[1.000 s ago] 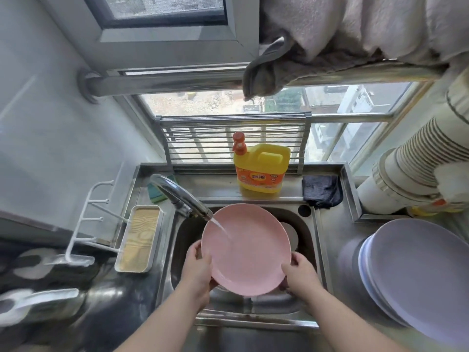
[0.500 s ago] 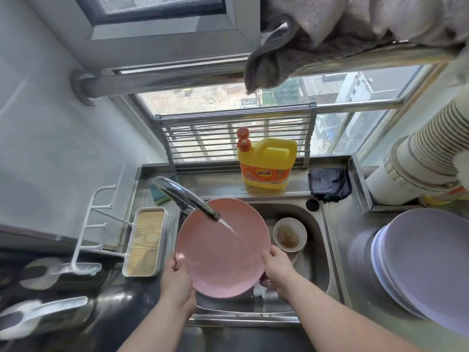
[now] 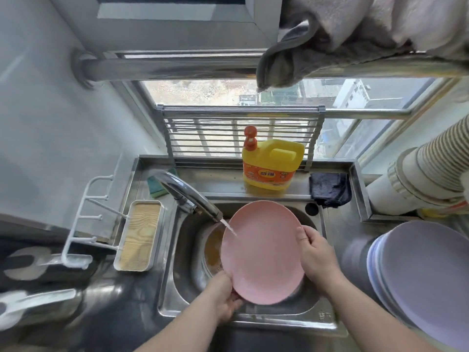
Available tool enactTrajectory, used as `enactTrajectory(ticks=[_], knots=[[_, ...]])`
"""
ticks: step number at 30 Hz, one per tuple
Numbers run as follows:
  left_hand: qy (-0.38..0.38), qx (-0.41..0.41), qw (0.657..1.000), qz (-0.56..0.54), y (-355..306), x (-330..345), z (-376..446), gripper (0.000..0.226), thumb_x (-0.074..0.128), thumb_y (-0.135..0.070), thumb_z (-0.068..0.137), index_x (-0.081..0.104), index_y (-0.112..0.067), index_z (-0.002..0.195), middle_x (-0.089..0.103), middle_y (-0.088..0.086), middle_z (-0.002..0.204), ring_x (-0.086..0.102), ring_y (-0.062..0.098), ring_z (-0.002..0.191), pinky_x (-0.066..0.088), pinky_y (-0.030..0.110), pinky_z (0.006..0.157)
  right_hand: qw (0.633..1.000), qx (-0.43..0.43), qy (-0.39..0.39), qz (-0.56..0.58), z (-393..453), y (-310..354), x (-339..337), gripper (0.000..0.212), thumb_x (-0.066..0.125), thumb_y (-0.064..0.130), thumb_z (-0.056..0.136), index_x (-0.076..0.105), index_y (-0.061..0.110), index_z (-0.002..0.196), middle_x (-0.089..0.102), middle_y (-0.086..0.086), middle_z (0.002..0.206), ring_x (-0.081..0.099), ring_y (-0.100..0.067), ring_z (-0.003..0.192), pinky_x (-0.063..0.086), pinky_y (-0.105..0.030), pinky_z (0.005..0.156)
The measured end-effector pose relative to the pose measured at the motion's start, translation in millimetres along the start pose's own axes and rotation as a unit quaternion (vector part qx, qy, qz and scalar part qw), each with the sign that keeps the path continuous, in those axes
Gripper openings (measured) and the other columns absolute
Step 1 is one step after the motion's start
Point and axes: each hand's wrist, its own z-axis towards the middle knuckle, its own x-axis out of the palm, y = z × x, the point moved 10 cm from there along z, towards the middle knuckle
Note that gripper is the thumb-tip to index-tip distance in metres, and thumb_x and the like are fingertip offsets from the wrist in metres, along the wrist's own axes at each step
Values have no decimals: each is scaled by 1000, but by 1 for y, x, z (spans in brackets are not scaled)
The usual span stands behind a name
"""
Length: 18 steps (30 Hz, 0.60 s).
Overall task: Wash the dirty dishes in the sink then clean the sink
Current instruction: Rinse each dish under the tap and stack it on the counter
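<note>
**Over the sink: pink plate under the tap**

Over the sink (image 3: 175, 283), held up and tilted: pink plate (image 3: 264, 252). Gripped at its near left rim by left hand (image 3: 223, 298), at its right rim by right hand (image 3: 317, 257). Hit by water from tap (image 3: 187, 196) near the top left. Under it, dirty bowl (image 3: 212, 250). At the worktop's back edge, yellow soap jug (image 3: 271, 163). On the right edge, stacked purple plates (image 3: 426, 280).
</note>
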Motion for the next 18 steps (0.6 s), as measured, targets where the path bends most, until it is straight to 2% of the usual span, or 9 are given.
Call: enactTrajectory(ticks=[4,7,10,11,13,15,16,17,18], knots=[[-10,56,997,58,-8,2,-2,23,50,-25,109,67,-17,122,82,9,97,78,34,86,66,55,72,997,68,-12,-15,8,-27,-10,40,42,50,108,68,26,91,71,2,88,63,-20,87,50,-38,76],[-53,187,974,116,-42,-15,-12,26,52,-32,106,54,-29,132,71,3,121,69,30,108,61,53,94,990,139,22,18,10,-55,6,41,40,41,109,70,16,96,70,-10,93,64,-31,91,55,-47,86],[-67,292,938,175,-78,-31,-29,20,48,-44,108,58,-46,125,64,-5,127,62,23,117,58,56,100,964,236,87,87,3,-84,39,35,43,29,109,71,7,109,72,-19,103,68,-40,97,59,-52,85],[-68,329,915,222,-88,-35,-36,25,43,-47,109,64,-47,122,63,-6,126,61,19,118,54,54,104,949,273,114,104,-3,-93,52,32,45,24,108,70,5,113,74,-21,103,70,-41,95,59,-50,83],[-68,405,847,336,-105,-43,-57,38,36,-64,102,69,-53,116,56,-8,124,55,4,117,47,34,109,914,337,168,152,-17,-102,77,25,48,15,107,69,9,119,77,-21,104,74,-40,87,62,-51,83],[-64,458,790,403,-117,-49,-76,46,34,-78,91,67,-56,115,46,-10,131,45,-8,123,35,10,105,881,374,194,218,-23,-100,93,33,44,9,109,57,35,125,77,-21,111,74,-37,77,66,-51,72],[-66,473,765,433,-122,-51,-82,45,38,-78,90,67,-55,116,42,-11,137,40,-10,127,30,6,105,872,385,197,228,-23,-99,94,40,43,8,110,49,45,125,77,-21,110,72,-34,67,64,-44,57],[-68,481,742,461,-126,-52,-85,42,43,-74,92,68,-51,116,39,-12,142,38,-8,130,29,10,108,871,394,198,214,-22,-101,92,35,45,11,110,53,42,124,77,-20,100,68,-29,57,57,-34,42],[-73,487,727,479,-129,-53,-85,38,48,-68,95,70,-44,114,39,-12,146,39,-3,133,31,18,111,863,405,210,214,-25,-100,91,21,49,17,109,65,29,115,73,-18,81,63,-22,47,47,-25,33]])
